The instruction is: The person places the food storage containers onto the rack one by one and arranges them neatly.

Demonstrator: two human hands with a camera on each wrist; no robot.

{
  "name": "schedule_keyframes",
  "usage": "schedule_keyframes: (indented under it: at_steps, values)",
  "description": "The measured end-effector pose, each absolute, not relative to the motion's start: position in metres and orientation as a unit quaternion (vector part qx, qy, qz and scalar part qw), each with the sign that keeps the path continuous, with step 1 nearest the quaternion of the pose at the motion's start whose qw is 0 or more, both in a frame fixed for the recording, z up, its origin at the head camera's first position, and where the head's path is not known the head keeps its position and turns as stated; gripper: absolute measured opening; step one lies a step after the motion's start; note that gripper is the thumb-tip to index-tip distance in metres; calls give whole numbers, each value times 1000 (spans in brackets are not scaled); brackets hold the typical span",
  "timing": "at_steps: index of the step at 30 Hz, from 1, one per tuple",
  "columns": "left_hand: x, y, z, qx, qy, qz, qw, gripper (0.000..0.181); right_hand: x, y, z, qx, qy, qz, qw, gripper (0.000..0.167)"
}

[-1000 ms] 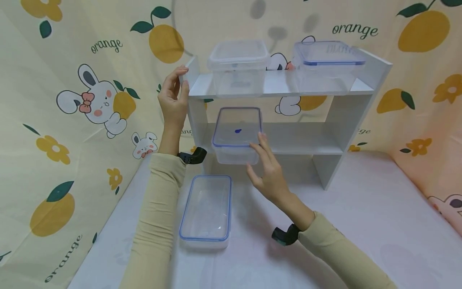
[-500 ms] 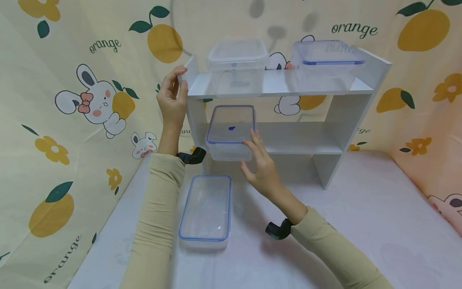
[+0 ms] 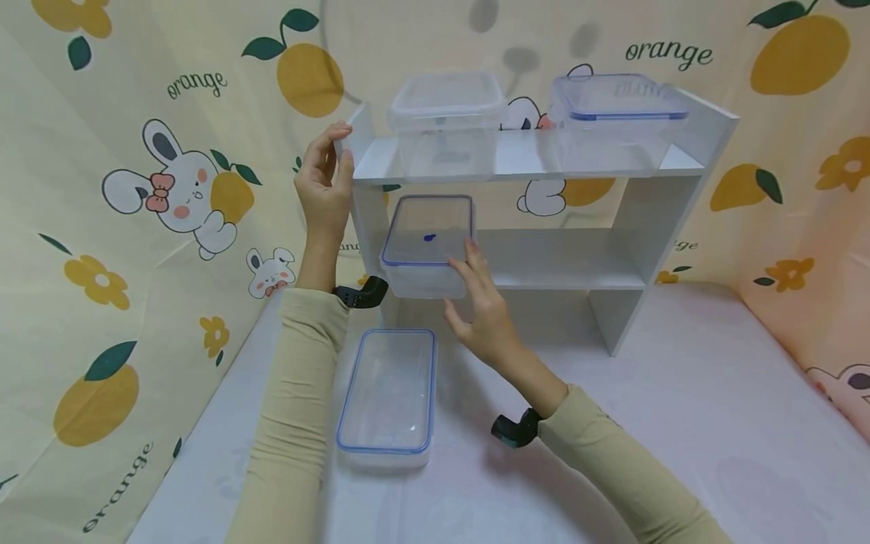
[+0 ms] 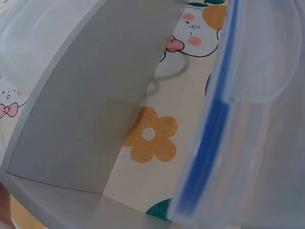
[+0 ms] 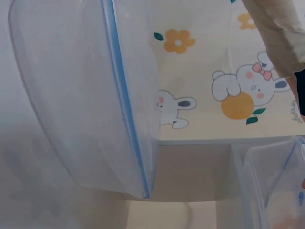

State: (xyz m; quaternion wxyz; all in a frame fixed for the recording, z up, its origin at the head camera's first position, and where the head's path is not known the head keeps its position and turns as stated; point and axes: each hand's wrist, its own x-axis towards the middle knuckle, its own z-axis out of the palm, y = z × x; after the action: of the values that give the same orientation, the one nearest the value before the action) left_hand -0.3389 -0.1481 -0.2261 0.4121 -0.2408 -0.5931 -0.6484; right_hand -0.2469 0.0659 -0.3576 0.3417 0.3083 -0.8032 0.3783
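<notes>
My left hand [image 3: 325, 177] grips the top of the left side panel of a white shelf unit [image 3: 564, 257], thumb and fingers on its edge. On the middle shelf, toward the left, sits a clear lidded food container [image 3: 414, 255] with a blue seal and a small blue mark on its lid. My right hand [image 3: 485, 310] touches this container's front right corner with mostly straight, spread fingers. In the right wrist view the container [image 5: 267, 176] shows at the right edge, with only a bit of fingertip visible. The left wrist view shows the grey-looking shelf panel [image 4: 86, 95].
Another clear blue-sealed container [image 3: 387, 393] lies on the white table [image 3: 680, 431] in front of the shelf's left end. Two more stand on top: a frosted-lid container [image 3: 448, 128] at left, a blue-rimmed container [image 3: 618, 125] at right. A patterned cloth [image 3: 224, 317] hangs behind.
My right hand has moved left and slightly away from me, and the container on the middle shelf has slid left and back with it. My left hand stays on the shelf unit.
</notes>
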Motion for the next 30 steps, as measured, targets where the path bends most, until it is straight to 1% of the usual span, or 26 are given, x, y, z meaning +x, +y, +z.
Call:
schedule_keyframes:
  at_steps: [6,12,19,30]
  values:
    - [-338,-146,-225,-241,-593,-649,410,25,-243,67,-360,308,-810,362,344,68]
    - [-338,-147,-225,-239,-594,-648,412,25,-240,68,-362,312,-806,350,361,70]
    - [-338,-148,-226,-242,-598,-641,416,26,-240,68,-362,314,-811,334,363,72]
    - [-337,-149,-226,-242,-600,-640,414,27,-241,64,-363,304,-821,343,341,71]
